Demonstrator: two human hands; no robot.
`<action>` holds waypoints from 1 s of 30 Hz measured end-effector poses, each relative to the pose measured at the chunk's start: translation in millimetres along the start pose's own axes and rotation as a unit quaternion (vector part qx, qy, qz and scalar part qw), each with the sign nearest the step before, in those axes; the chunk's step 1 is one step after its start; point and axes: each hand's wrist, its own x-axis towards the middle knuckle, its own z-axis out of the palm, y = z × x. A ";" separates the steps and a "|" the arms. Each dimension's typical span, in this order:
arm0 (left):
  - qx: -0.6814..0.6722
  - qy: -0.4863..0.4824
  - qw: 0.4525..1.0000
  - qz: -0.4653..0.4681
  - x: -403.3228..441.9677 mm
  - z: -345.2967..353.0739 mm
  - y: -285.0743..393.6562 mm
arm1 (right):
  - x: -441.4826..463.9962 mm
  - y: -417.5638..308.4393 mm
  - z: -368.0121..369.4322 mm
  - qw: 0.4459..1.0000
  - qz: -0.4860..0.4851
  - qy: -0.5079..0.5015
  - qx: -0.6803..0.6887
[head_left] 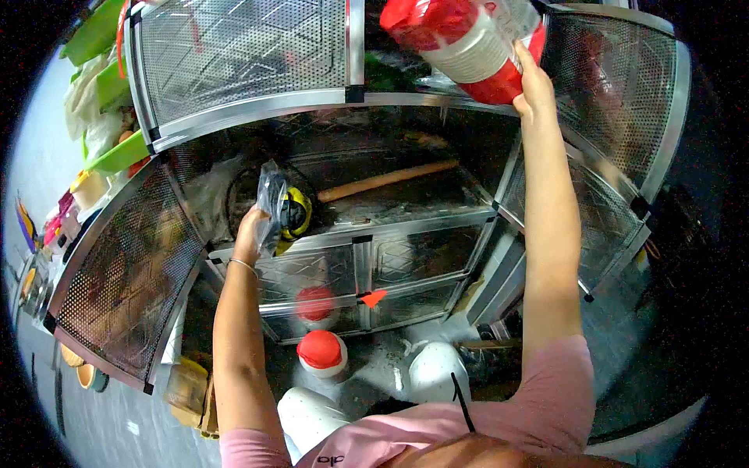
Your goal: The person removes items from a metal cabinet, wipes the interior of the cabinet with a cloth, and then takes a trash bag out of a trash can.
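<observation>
My right hand is raised at the upper cabinet opening, closed on a large container with red ends and a ribbed whitish middle, which is tilted. My left hand grips a clear plastic bag at the left of the middle shelf. Against the bag is a round yellow-and-black object, which looks like a tape measure; I cannot tell whether it is inside the bag. A wooden stick lies on the shelf to the right of it.
The metal-framed cabinet has perforated doors standing open at the lower left and upper right. Shut lower doors carry an orange tag. A red-lidded white tub stands on the floor by my knees. Green baskets are at the left.
</observation>
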 end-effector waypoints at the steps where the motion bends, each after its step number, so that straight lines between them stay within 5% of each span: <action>1: -0.010 0.017 0.999 -0.025 -3.6 3.6 2.4 | 5.0 5.1 -0.1 1.000 0.002 -0.015 0.015; 12: 0.023 -0.005 0.998 0.053 14.8 -16.7 -17.9 | -33.7 6.7 0.6 0.990 0.121 -0.075 0.006; 16: -0.006 -0.035 0.998 0.055 23.2 -23.8 -24.9 | 17.3 14.8 9.5 0.984 0.143 -0.097 0.039; 20: -0.023 -0.035 0.999 0.033 27.3 -25.8 -26.0 | 55.8 21.7 53.6 0.996 0.082 0.022 0.038; 22: -0.082 -0.038 0.995 0.046 13.0 -14.3 -18.3 | 110.8 52.1 27.9 0.986 0.133 -0.028 0.096; 24: -0.024 -0.028 0.998 0.050 13.8 -15.5 -17.2 | 78.6 64.1 37.3 0.978 0.052 -0.120 -0.160; 26: -0.009 -0.026 0.998 0.055 14.0 -17.1 -17.8 | 72.3 90.2 26.7 0.888 -0.099 -0.187 -0.407; 28: 0.007 -0.025 0.998 0.060 12.0 -14.5 -15.1 | 66.9 85.5 26.8 0.771 -0.031 -0.179 -0.610; 30: -0.057 -0.049 0.996 0.042 9.6 -10.7 -13.6 | 63.3 87.1 23.2 0.777 -0.050 -0.177 -0.602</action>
